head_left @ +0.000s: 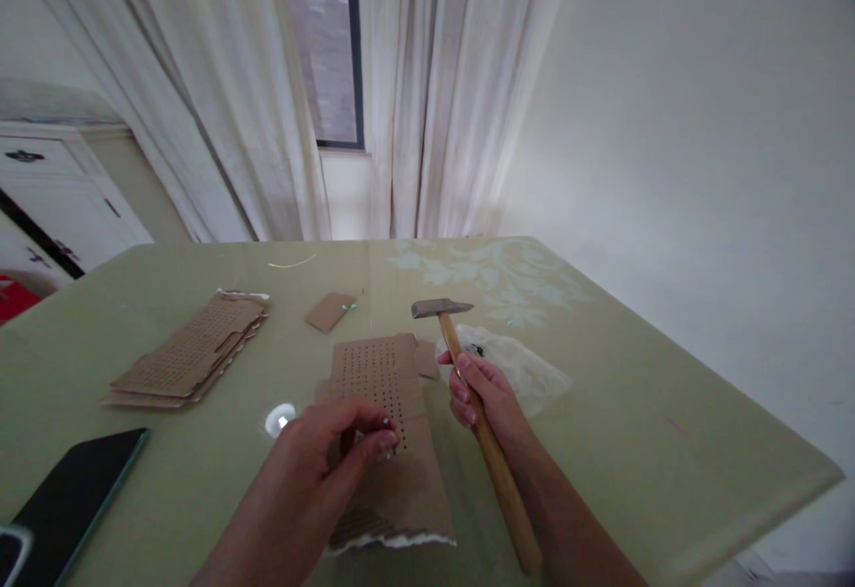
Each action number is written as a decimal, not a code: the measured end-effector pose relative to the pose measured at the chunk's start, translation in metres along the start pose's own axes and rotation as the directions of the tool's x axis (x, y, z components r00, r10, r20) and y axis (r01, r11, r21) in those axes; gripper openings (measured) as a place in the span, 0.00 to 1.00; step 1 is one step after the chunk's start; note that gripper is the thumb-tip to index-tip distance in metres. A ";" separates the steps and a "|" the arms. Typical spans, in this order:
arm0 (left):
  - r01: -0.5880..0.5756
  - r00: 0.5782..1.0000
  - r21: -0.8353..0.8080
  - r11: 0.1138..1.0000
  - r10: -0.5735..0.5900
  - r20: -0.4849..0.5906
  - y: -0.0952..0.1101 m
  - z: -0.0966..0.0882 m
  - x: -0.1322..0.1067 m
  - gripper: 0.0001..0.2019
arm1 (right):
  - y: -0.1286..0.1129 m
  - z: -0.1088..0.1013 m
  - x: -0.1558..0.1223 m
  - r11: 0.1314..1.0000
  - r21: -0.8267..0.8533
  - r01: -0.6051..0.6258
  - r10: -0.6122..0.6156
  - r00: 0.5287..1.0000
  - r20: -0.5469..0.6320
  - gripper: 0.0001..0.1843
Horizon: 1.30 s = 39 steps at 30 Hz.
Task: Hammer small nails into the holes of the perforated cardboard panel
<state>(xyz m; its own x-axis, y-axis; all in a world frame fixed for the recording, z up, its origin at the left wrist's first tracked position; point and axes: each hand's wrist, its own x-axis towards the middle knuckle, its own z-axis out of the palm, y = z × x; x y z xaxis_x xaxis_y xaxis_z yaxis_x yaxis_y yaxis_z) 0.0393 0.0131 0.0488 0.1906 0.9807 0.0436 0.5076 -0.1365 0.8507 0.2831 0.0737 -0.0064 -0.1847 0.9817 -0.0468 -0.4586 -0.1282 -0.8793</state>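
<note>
My right hand (482,398) grips the wooden handle of a hammer (468,373), whose metal head is raised above the table. My left hand (340,444) is pinched over a piece of brown cardboard (391,440) that is full of small holes; it seems to hold a small nail upright on it, too small to be sure. The cardboard lies flat on the green table (601,409) in front of me, with a torn edge nearest me.
A stack of perforated cardboard pieces (191,354) lies at the left. A small cardboard scrap (329,311) sits further back. A clear plastic bag (525,369) lies behind my right hand. A dark tablet (73,489) lies at the near left corner. Curtains and a window stand behind the table.
</note>
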 end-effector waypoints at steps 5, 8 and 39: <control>0.033 0.998 0.025 0.999 -0.034 0.057 -0.004 0.006 0.005 0.15 | 0.001 0.001 -0.002 1.000 -0.004 0.001 -0.001 1.000 0.000 0.29; 0.034 0.998 0.021 0.999 -0.035 0.059 -0.006 0.007 0.005 0.15 | 0.002 0.000 -0.001 1.000 -0.007 0.005 -0.005 1.000 -0.001 0.28; -0.038 0.998 0.031 0.999 0.036 0.044 -0.015 0.013 0.002 0.13 | 0.000 0.002 -0.003 0.998 -0.055 0.006 -0.007 1.000 -0.018 0.28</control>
<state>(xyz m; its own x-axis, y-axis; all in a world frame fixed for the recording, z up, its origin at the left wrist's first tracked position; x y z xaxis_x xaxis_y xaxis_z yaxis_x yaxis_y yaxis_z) 0.0435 0.0153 0.0294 0.2454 0.9680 0.0515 0.5257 -0.1775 0.8319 0.2816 0.0707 -0.0051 -0.1656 0.9850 -0.0491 -0.4115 -0.1142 -0.9042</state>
